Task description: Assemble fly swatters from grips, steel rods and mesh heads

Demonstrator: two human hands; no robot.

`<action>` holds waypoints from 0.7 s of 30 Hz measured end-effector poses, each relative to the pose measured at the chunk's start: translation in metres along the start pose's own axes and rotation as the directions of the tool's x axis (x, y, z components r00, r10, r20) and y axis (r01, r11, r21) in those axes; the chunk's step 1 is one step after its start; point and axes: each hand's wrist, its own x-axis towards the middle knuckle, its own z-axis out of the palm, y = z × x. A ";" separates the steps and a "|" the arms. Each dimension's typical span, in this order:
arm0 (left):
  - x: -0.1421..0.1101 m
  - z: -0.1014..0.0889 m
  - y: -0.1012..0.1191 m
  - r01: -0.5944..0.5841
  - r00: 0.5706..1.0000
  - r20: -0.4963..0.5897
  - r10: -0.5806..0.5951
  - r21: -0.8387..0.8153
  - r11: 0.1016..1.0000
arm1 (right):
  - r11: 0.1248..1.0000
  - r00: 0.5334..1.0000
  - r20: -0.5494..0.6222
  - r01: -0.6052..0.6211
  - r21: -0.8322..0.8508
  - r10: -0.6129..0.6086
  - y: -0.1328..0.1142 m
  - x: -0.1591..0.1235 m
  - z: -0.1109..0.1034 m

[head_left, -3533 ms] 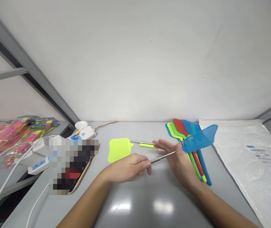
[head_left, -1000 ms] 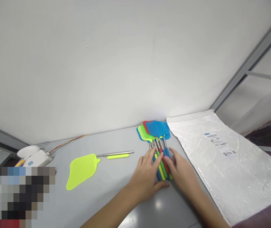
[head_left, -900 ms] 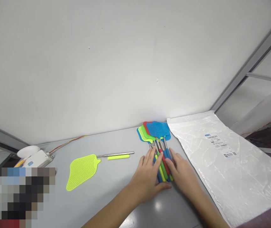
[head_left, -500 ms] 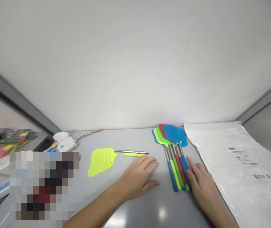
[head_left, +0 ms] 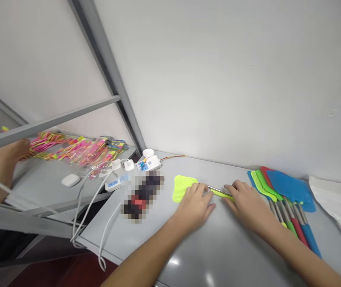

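A yellow-green fly swatter (head_left: 183, 187) lies on the grey table, its thin metal rod (head_left: 216, 189) pointing right. Alongside the rod is a yellow-green handle sleeve (head_left: 220, 194). My left hand (head_left: 194, 204) rests over the swatter's neck, fingers curved and thumb apart. At the other end, my right hand (head_left: 243, 202) has its thumb and fingers on either side of the rod and sleeve, closed on the sleeve's end. Several fly swatters in blue, green, red and yellow (head_left: 290, 187) lie fanned in a pile to the right, partly behind my right forearm.
A white plastic bag (head_left: 334, 199) lies at the right edge. Leftward are a pixelated dark object (head_left: 143, 195), white power strips (head_left: 152, 163) and trailing cables (head_left: 82, 199). Past a grey metal frame (head_left: 107, 71), another person's hand (head_left: 13, 150) is near colourful packaged items (head_left: 83, 153).
The view has swung left. My right hand has left the pile of swatters and come to the handle sleeve, while my left hand has moved over the yellow-green swatter's neck.
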 end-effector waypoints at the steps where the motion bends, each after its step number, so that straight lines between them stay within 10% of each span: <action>1: 0.000 0.000 0.000 -0.011 1.000 -0.001 0.011 -0.008 1.000 | 0.999 1.000 0.013 0.027 -0.021 -0.027 -0.003 0.008 0.006; 8: -0.003 0.000 -0.011 -0.148 0.988 -0.064 0.138 -0.179 0.973 | 0.995 0.995 0.076 0.072 -0.069 -0.067 -0.014 0.015 0.034; 16: 0.003 0.009 -0.002 -0.210 0.978 -0.090 0.190 -0.430 0.878 | 0.959 0.964 0.214 -0.203 0.196 0.160 -0.023 0.007 0.015; 21: 0.007 0.007 0.022 0.004 0.995 -0.064 -0.074 -0.732 0.681 | 0.750 0.937 0.137 -0.339 0.568 0.321 -0.033 0.007 -0.002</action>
